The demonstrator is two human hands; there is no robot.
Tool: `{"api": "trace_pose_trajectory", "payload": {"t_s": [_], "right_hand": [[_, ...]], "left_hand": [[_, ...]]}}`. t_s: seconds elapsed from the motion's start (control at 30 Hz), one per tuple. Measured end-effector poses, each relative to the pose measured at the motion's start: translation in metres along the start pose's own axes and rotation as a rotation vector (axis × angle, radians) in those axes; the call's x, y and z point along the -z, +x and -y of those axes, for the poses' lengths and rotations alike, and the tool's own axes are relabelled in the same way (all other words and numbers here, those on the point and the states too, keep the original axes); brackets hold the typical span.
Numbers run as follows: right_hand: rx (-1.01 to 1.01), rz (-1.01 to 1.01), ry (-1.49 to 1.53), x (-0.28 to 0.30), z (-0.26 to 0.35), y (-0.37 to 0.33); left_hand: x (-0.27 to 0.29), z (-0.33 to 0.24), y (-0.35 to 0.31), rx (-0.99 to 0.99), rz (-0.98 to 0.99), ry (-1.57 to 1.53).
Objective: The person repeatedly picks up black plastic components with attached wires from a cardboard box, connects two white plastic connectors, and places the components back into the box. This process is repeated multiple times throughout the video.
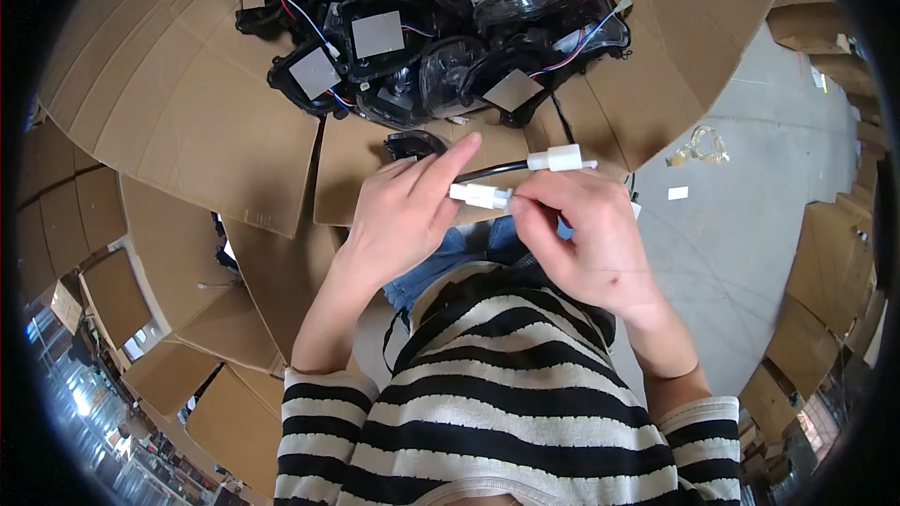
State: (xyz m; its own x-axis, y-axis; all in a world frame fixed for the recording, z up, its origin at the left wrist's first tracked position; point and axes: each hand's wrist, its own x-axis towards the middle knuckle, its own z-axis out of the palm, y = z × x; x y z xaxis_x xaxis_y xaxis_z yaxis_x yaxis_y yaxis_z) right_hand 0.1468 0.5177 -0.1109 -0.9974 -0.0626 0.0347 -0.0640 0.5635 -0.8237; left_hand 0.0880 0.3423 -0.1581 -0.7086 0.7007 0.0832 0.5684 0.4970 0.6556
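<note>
In front of my waist, my left hand grips a white plug connector between thumb and fingers, its index finger stretched out above it. My right hand pinches the small translucent end of that same connector. Just above runs a black cable, ending in a second white connector next to the knuckles of my right hand. Past my left fingertips shows a black lamp part; whether the hand touches it I cannot tell.
Ahead, a big cardboard box with spread flaps holds several black lamp housings with clear lenses, grey square pads and coloured wires. More cartons stand at the left and right. On the grey floor lie a yellowish tangle and a white slip.
</note>
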Motion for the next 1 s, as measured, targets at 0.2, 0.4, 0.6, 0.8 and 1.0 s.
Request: {"api": "trace_pose_trajectory", "payload": {"t_s": [0.2,0.4,0.6,0.8,1.0], "right_hand": [[-0.132,0.048,0.269,0.032,-0.007,-0.017],[-0.023,0.106,0.364,0.042,-0.01,-0.023],[0.013,0.092,0.328,0.043,-0.014,-0.022],[0.1,0.118,0.309,0.046,-0.016,-0.021],[0.11,0.157,0.313,0.049,-0.016,-0.019]], "left_hand": [[0.0,0.006,-0.016,0.096,0.061,-0.573],[-0.01,0.001,-0.016,0.084,0.017,-0.81],[-0.008,-0.001,-0.019,0.097,-0.039,-0.815],[-0.004,0.0,-0.018,0.054,0.075,-0.79],[0.005,0.0,-0.014,0.005,0.241,-0.683]]}}
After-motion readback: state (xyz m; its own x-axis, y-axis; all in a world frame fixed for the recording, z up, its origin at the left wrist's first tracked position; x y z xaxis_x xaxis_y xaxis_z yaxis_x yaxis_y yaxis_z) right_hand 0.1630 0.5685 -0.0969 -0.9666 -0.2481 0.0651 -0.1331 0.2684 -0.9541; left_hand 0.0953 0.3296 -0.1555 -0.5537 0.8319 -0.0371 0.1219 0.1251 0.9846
